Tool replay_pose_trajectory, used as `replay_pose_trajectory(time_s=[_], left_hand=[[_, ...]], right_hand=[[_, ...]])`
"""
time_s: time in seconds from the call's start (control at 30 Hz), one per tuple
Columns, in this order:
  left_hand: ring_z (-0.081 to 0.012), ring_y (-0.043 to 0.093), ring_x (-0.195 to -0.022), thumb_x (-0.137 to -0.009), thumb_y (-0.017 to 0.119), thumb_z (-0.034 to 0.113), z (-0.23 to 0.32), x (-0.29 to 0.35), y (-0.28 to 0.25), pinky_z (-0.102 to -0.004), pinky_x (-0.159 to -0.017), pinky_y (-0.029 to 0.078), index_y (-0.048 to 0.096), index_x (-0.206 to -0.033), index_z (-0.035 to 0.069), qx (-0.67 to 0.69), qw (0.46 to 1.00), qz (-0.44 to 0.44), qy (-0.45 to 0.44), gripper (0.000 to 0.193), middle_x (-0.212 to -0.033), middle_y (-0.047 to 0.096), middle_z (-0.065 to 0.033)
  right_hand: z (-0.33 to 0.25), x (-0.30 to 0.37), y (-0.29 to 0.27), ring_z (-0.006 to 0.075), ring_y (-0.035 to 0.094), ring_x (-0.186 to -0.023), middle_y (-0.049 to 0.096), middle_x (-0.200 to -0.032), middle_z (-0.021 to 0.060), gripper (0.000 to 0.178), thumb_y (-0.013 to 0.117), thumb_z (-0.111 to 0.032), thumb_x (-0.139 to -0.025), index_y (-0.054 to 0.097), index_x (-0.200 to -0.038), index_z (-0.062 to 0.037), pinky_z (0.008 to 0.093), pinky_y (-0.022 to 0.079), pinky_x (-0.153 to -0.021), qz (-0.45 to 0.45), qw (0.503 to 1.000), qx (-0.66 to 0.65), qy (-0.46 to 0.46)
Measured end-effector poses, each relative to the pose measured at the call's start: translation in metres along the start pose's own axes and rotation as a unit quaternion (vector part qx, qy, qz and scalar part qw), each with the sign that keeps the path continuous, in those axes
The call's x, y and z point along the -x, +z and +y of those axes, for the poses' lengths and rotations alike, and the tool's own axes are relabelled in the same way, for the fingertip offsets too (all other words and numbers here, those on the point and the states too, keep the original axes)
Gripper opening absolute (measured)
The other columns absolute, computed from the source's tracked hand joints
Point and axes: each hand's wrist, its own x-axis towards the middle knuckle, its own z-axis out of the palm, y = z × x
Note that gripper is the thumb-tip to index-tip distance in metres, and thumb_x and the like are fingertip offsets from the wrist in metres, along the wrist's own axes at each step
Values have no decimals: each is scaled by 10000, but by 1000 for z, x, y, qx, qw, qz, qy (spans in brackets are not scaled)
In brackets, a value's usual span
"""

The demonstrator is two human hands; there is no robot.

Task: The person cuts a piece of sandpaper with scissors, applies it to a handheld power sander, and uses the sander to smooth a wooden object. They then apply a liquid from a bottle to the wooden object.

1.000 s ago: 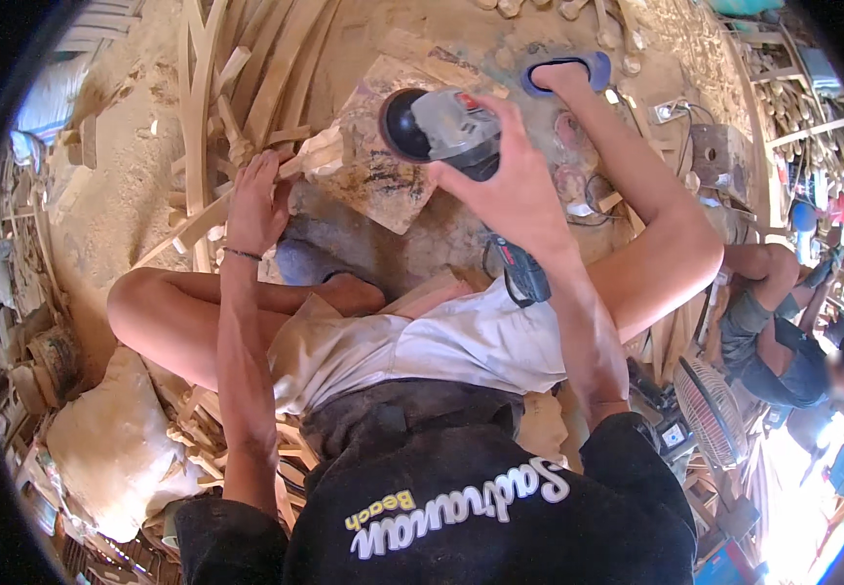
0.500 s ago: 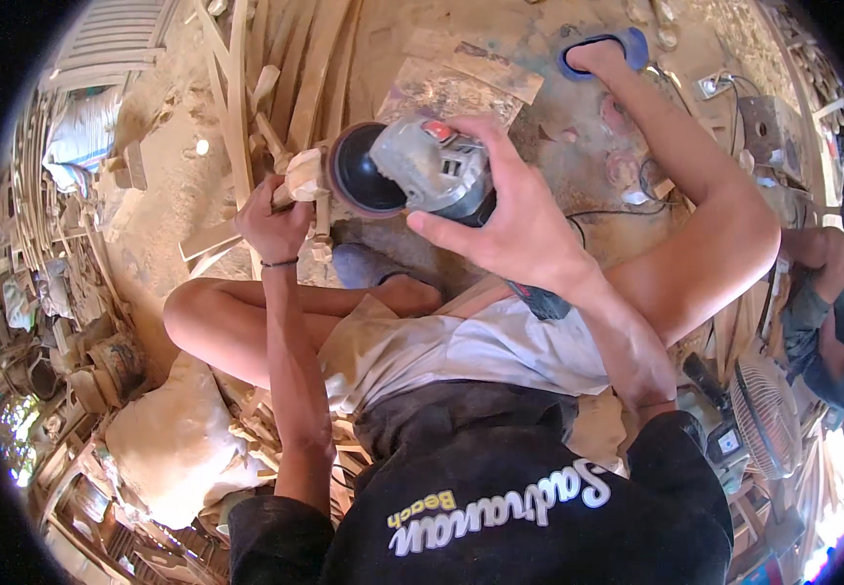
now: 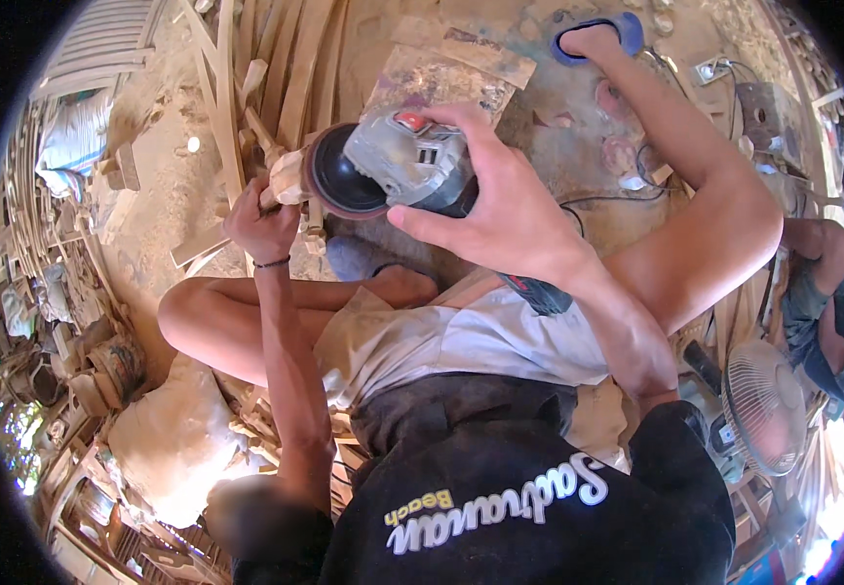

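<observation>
My right hand (image 3: 524, 219) is wrapped round a grey and black angle grinder (image 3: 410, 161), its thumb and fingers on either side of the body. A round sanding disc (image 3: 337, 177) on a black backing faces left. Against or very close to the disc's left edge is a small pale piece of wood (image 3: 288, 179) with rough-cut facets; whether they touch I cannot tell. My left hand (image 3: 260, 224) grips this piece from below and left, its fingers closed and partly hidden behind it.
Long wooden strips (image 3: 300, 73) lie beyond my left hand, with a flat board (image 3: 437, 83) to their right. A power cord (image 3: 602, 202) crosses the floor near my right leg. A fan (image 3: 763, 408) stands at the right, near another person's leg (image 3: 812, 268). A pale sack (image 3: 169, 439) sits at lower left.
Both hands have shifted slightly left, with the grinder and the wood. The wood appears slightly turned and nearer the disc. The fan's head has swung round.
</observation>
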Motion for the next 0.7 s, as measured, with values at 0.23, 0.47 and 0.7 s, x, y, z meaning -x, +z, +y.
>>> replay_pose_trajectory(time_s=[0.23,0.47,0.7], left_hand=[[-309,688,-652,-717,831,280,-3,5,-8,-373,-597,521,717,-866,57,-4,1000,-12,2,292,-740,687,-124],[-269,699,-656,-725,783,237,-10,-14,-42,-346,-610,529,740,-964,-20,109,993,-52,7,353,-758,694,-144],[-227,743,-718,-760,751,301,-12,-26,-63,-338,-665,557,749,-1042,-30,127,974,-187,-31,435,-768,734,-144]], right_hand=[[6,2,-2,415,717,-1005,709,-1055,252,745,860,-322,-770,484,-1367,-83,445,553,-925,14,999,29,35],[19,-1,-7,353,704,-1111,701,-1164,246,807,886,-329,-762,480,-1375,3,423,535,-985,99,995,2,-26],[12,-2,14,340,697,-1109,674,-1178,237,834,894,-343,-758,464,-1379,11,412,534,-992,85,994,-53,-52]])
